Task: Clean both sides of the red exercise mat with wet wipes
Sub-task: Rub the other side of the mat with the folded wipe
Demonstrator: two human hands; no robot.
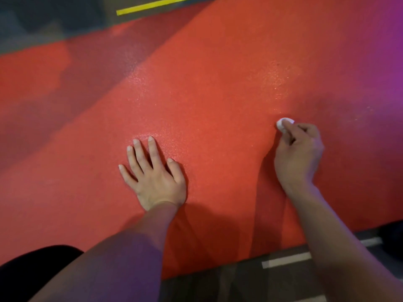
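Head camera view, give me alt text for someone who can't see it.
A person's right hand pinches a balled white wipe against a red mat, while the left hand lies flat on the mat with fingers spread. Dark floor with a yellow stripe shows beyond the mat.

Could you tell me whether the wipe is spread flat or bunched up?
Bunched up: the right hand pinches the wipe as a small white wad.
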